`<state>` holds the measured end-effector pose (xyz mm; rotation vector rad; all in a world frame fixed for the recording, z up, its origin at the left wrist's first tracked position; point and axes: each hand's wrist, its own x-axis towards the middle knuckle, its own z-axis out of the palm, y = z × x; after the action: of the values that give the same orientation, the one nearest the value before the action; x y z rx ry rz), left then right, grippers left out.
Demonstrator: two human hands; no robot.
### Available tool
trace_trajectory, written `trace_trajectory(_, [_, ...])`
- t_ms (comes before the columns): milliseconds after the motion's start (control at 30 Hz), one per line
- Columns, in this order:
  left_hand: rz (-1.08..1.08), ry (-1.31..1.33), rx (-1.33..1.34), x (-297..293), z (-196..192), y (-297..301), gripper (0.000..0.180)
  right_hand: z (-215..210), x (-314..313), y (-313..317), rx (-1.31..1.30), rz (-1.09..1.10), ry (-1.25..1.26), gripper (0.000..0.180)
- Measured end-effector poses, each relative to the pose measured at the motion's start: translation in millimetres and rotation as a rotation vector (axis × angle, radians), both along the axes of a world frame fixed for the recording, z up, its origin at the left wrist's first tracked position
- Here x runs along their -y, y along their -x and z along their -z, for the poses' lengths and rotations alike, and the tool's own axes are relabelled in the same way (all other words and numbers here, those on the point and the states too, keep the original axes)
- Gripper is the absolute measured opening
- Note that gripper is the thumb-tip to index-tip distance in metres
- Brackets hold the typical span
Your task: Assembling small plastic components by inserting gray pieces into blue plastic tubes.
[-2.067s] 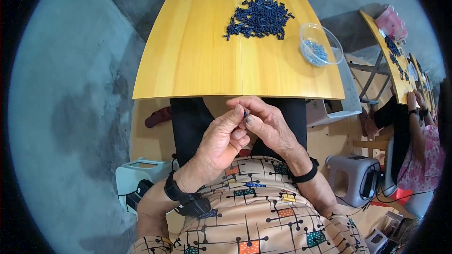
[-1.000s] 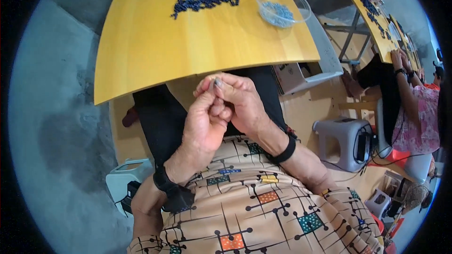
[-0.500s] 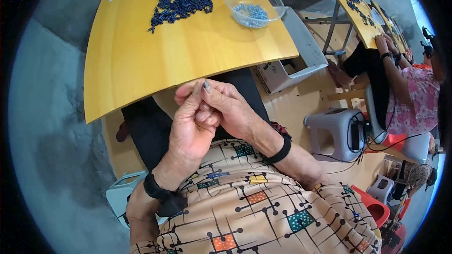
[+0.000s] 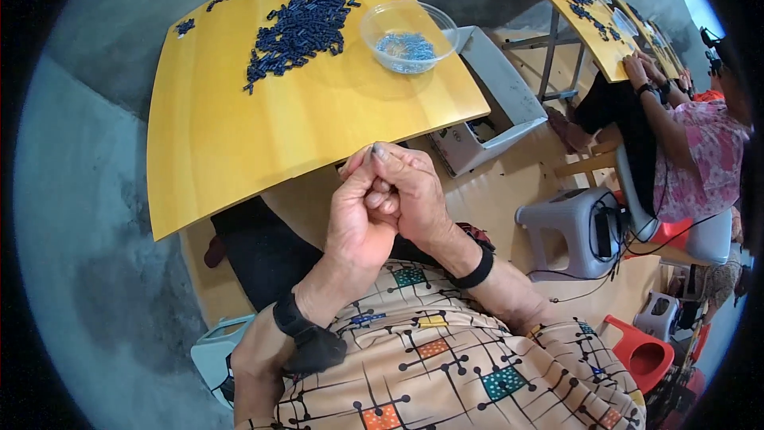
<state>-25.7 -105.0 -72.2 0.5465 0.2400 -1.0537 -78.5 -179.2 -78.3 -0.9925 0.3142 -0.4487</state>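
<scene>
My left hand [image 4: 354, 211] and my right hand [image 4: 418, 187] meet just off the near edge of the yellow table [image 4: 231, 143]. Thumbs and fingertips are pinched close together, with the other fingers curled in. Whatever lies between the fingertips is hidden or too small to make out. Beyond my hands, a heap of small dark-blue pieces [image 4: 298, 32] spreads over the tabletop. To its right stands a round clear plastic tub [image 4: 442, 41] with small shiny light-blue pieces [image 4: 406, 49] in it.
An open cardboard box [image 4: 521, 123] stands beside the table's right side. Further right are a grey plastic stool [image 4: 569, 227] with black cables and a person in a pink patterned top [image 4: 696, 147] at another table. A red stool [image 4: 641, 350] is at lower right.
The view has shifted, so the table and tub sit lower in the picture. My joined hands appear further right, and their pinched pose is nearly the same.
</scene>
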Motion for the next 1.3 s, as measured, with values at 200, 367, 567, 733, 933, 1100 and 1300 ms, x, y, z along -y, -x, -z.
trace_trajectory(200, [0.16, 0.016, -0.087, 22, 10, 8, 0.013, 20, 21, 18, 0.017, 0.044, 0.011, 0.032])
trace_trajectory(367, [0.455, 0.05, -0.063, 29, 6, 12, 0.012, 5, 41, 47, -0.093, 0.163, 0.074, 0.032])
trace_trajectory(567, [0.686, -0.043, 0.182, 21, -12, 0, 0.025, 3, 86, 77, -0.085, 0.32, 0.124, 0.03])
trace_trajectory(733, [0.53, -0.389, 1.011, -16, -57, -86, 0.022, 22, 196, 79, -0.168, 0.344, 0.127, 0.034])
trace_trajectory(933, [0.068, -0.956, 1.599, -39, -31, -210, 0.016, 32, 264, 41, -0.529, 0.385, 0.334, 0.055])
trace_trajectory(1100, [0.003, -1.024, 1.825, -32, 1, -255, 0.017, 18, 231, 45, -0.463, 0.478, 0.466, 0.045])
trace_trajectory(1300, [0.067, -0.993, 1.883, -18, 6, -258, 0.015, -11, 135, 39, -0.397, 0.307, 0.46, 0.026])
